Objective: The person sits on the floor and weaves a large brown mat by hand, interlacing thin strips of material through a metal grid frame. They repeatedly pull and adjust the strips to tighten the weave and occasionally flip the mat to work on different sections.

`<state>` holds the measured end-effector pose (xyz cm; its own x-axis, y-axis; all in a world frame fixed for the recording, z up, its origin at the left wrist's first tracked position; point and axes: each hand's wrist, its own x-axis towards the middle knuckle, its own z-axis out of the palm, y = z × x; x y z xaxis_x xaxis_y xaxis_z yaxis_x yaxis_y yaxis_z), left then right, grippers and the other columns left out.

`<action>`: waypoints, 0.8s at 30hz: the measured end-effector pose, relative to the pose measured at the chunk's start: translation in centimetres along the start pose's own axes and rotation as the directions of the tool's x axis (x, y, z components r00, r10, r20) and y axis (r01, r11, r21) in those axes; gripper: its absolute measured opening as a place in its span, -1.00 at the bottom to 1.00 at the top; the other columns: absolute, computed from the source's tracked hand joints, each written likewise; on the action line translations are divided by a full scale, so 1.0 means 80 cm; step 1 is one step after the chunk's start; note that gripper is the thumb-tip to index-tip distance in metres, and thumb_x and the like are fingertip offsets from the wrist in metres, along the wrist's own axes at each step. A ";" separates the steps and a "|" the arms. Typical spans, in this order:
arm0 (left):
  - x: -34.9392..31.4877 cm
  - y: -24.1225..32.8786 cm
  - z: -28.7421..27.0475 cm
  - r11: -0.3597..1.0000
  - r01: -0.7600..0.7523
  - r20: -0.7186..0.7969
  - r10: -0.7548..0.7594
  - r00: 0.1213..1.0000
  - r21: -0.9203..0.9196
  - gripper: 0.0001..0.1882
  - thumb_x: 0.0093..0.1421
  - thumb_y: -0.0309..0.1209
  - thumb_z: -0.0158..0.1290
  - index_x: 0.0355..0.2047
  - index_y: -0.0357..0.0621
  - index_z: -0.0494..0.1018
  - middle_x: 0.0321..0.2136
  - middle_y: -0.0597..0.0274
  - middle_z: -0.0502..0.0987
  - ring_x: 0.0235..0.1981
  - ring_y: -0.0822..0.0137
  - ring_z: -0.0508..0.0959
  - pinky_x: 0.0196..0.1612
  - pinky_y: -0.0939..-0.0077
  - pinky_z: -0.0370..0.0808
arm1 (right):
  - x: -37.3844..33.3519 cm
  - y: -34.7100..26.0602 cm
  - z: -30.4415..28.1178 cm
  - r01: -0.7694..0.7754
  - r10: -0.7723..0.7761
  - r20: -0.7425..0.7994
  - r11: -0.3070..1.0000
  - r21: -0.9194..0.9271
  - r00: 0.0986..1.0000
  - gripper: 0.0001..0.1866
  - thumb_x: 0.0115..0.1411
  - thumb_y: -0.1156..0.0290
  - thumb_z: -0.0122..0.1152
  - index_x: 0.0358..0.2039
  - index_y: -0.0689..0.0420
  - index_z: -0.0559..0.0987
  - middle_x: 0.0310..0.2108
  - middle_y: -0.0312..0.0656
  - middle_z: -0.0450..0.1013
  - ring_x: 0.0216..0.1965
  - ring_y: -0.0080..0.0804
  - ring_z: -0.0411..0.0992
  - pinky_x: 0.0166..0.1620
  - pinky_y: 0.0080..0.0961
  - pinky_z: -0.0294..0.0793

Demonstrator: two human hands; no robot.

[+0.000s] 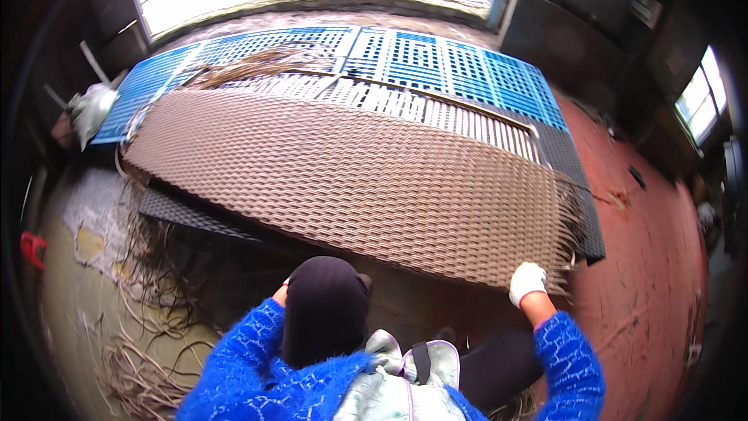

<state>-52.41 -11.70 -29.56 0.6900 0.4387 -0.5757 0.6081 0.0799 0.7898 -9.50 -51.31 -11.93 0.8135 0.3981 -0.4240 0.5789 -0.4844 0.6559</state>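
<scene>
A long brown woven rattan panel [351,179] lies slantwise in front of me, with loose strand ends hanging off its right end. At its near right corner, my right hand [528,281], in a white glove with a red cuff edge, is closed on the panel's edge. My left hand [282,293] shows only as a sliver beside my raised left knee, which hides its fingers. What that hand holds, if anything, cannot be seen.
Blue slatted pallets [460,66] and a frame wound with pale strips [467,121] lie beyond the panel. Dark matting [195,214] shows beneath it. Tangled strands [140,370] litter the floor at left, near a red object [33,249]. A white bag [93,113] hangs far left.
</scene>
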 end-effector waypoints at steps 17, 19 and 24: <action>-0.019 -0.008 0.009 0.999 -0.003 0.018 0.002 1.000 0.033 -0.68 0.44 -0.30 -0.07 0.05 -0.17 0.54 -0.03 0.19 0.63 0.00 0.34 0.57 0.11 0.44 0.47 | 0.048 -0.029 -0.055 0.079 0.016 0.445 0.978 -0.193 0.895 -0.55 0.05 -0.12 0.40 -0.10 -0.21 0.74 -0.09 -0.41 0.65 -0.11 -0.31 0.62 -0.19 -0.03 0.59; -0.020 -0.009 0.010 0.999 -0.001 0.019 0.000 1.000 0.033 -0.68 0.43 -0.30 -0.07 0.05 -0.17 0.54 -0.03 0.19 0.63 0.00 0.34 0.57 0.11 0.43 0.47 | 0.054 -0.029 -0.058 0.097 0.003 0.476 0.978 -0.185 0.880 -0.56 0.06 -0.12 0.40 -0.10 -0.20 0.74 -0.09 -0.41 0.65 -0.12 -0.30 0.62 -0.19 -0.03 0.59; -0.021 -0.010 0.011 0.999 -0.009 0.017 0.009 1.000 0.047 -0.68 0.43 -0.29 -0.06 0.04 -0.16 0.55 -0.03 0.18 0.63 -0.01 0.33 0.58 0.10 0.43 0.47 | 0.064 -0.026 -0.062 0.129 -0.026 0.498 0.976 -0.175 0.867 -0.57 0.07 -0.12 0.39 -0.11 -0.19 0.74 -0.10 -0.42 0.65 -0.14 -0.30 0.62 -0.20 -0.03 0.60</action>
<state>-53.69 -13.30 -29.42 0.7019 0.4239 -0.5724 0.6195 0.0334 0.7843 -6.79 -44.43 -12.37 0.7179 -0.0309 -0.6955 0.6606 -0.2849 0.6945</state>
